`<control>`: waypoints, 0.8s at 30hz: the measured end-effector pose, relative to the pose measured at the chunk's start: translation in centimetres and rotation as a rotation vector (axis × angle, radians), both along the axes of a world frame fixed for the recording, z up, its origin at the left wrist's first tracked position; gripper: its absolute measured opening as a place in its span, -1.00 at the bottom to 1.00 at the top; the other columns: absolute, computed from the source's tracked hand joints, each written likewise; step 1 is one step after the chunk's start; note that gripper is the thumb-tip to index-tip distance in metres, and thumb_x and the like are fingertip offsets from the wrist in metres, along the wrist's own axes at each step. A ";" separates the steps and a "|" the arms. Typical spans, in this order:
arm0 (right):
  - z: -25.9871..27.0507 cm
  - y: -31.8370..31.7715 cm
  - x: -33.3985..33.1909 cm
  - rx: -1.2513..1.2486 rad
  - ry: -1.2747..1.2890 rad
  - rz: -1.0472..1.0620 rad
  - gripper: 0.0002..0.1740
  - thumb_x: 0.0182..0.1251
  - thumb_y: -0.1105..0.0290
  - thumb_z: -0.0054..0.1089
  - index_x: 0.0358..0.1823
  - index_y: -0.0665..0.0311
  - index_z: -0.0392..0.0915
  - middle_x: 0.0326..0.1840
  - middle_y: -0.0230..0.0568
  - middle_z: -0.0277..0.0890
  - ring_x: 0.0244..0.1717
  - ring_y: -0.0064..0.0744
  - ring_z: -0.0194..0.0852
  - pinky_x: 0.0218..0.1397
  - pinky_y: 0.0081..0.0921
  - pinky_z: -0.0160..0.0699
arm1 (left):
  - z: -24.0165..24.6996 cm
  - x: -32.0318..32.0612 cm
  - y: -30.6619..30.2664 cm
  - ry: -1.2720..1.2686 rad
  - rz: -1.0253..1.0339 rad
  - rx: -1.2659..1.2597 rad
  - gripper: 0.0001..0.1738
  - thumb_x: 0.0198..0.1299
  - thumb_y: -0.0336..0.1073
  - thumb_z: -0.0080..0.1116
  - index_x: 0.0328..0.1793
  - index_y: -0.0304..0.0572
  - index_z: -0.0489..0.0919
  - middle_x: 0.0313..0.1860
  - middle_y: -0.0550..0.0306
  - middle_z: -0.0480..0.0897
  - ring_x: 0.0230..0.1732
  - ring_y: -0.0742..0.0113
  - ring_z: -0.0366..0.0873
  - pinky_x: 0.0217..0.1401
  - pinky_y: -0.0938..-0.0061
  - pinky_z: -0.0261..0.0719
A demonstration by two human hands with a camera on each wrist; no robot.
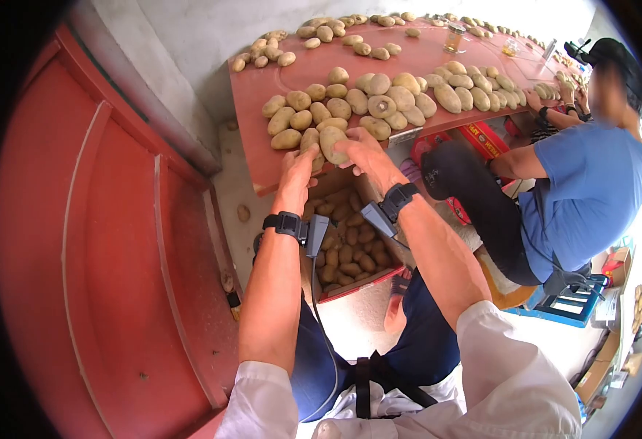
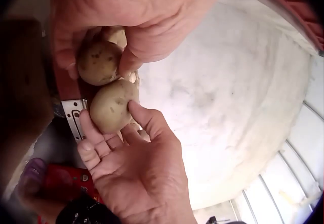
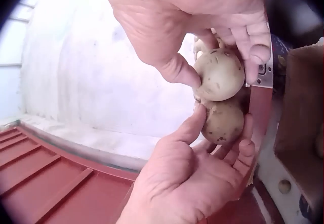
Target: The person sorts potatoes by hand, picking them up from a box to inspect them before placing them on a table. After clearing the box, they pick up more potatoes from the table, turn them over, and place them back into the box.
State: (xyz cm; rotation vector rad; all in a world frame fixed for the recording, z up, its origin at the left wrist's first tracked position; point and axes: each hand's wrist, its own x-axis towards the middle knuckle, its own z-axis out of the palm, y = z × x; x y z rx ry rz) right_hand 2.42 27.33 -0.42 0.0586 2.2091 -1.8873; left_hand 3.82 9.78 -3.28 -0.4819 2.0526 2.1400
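My left hand [image 1: 298, 173] grips a spotted potato [image 2: 98, 64] between thumb and fingers at the table's near edge. Right beside it, my right hand [image 1: 371, 155] holds a second, paler potato [image 3: 220, 76], its thumb on one side and fingers around the other. The two potatoes lie against each other in both wrist views. Just beyond my hands, a group of potatoes [image 1: 319, 112] covers the near part of the red table [image 1: 262, 157]. Below my wrists stands a cardboard box [image 1: 361, 287] with many potatoes inside.
More potatoes [image 1: 325, 33] lie along the table's far side, near a glass cup [image 1: 454, 36]. A person in a blue shirt [image 1: 591, 190] sits at the right. A red panel [image 1: 116, 241] rises on the left, and a loose potato [image 1: 243, 213] lies on the floor.
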 end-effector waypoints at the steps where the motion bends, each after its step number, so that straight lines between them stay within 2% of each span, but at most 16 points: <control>1: -0.2 0.2 0.2 -0.065 -0.008 0.010 -0.14 0.20 0.11 0.40 0.45 0.37 0.29 0.11 -0.12 0.62 -0.17 -0.34 0.66 -0.33 -0.44 0.47 | 0.1 0.0 0.1 -0.008 -0.003 0.016 -0.50 0.43 0.02 0.25 0.27 -0.21 0.57 0.06 0.16 0.68 -0.04 0.32 0.65 -0.17 0.42 0.55; 2: -0.5 0.4 0.2 -0.130 -0.017 0.022 -0.16 0.20 0.11 0.40 0.44 0.34 0.30 0.11 -0.15 0.63 -0.13 -0.35 0.65 -0.31 -0.42 0.48 | 0.1 0.0 0.1 -0.018 -0.006 0.032 -0.51 0.43 0.00 0.25 0.27 -0.21 0.57 0.06 0.16 0.68 -0.04 0.31 0.66 -0.17 0.41 0.55; 5: -0.3 0.4 0.1 -0.073 -0.043 0.102 -0.18 0.25 0.10 0.41 0.45 0.27 0.28 0.13 -0.23 0.58 -0.10 -0.42 0.58 -0.36 -0.47 0.38 | 0.0 0.7 0.4 -0.029 -0.029 0.114 -0.52 0.41 -0.01 0.23 0.25 -0.21 0.58 0.02 0.18 0.68 -0.08 0.34 0.64 -0.19 0.40 0.59; 8: -0.4 0.6 0.6 -0.155 -0.053 0.088 -0.24 0.30 0.11 0.40 0.44 0.22 0.30 0.12 -0.28 0.55 -0.12 -0.47 0.58 -0.34 -0.50 0.39 | 0.5 1.0 0.3 -0.021 -0.076 0.176 -0.52 0.40 0.00 0.23 0.23 -0.19 0.59 0.01 0.19 0.67 -0.08 0.35 0.63 -0.16 0.38 0.62; 15: 0.0 2.1 1.2 -0.431 -0.095 0.179 -0.37 0.36 0.13 0.34 0.37 0.19 0.39 0.11 -0.29 0.55 -0.08 -0.46 0.64 -0.24 -0.51 0.51 | 2.0 2.1 -0.1 0.013 -0.085 0.226 -0.53 0.37 0.03 0.27 0.22 -0.11 0.60 0.03 0.20 0.67 0.03 0.33 0.60 -0.04 0.30 0.62; 18: -0.9 2.3 1.1 -0.439 -0.156 0.196 -0.37 0.37 0.15 0.33 0.39 0.18 0.38 0.14 -0.27 0.55 -0.04 -0.42 0.66 -0.24 -0.49 0.54 | 1.2 1.8 -0.3 -0.078 -0.129 0.252 -0.55 0.42 -0.01 0.23 0.31 -0.04 0.56 0.22 0.16 0.64 0.14 0.31 0.61 0.05 0.26 0.58; 24: -2.4 2.7 1.1 -0.375 -0.216 0.163 -0.34 0.37 0.16 0.33 0.43 0.16 0.35 0.23 -0.27 0.52 0.01 -0.32 0.69 -0.21 -0.46 0.58 | -0.4 1.1 -0.8 -0.136 -0.151 0.407 -0.46 0.48 0.05 0.12 0.43 -0.05 0.45 0.26 0.11 0.61 0.16 0.14 0.63 0.11 0.17 0.54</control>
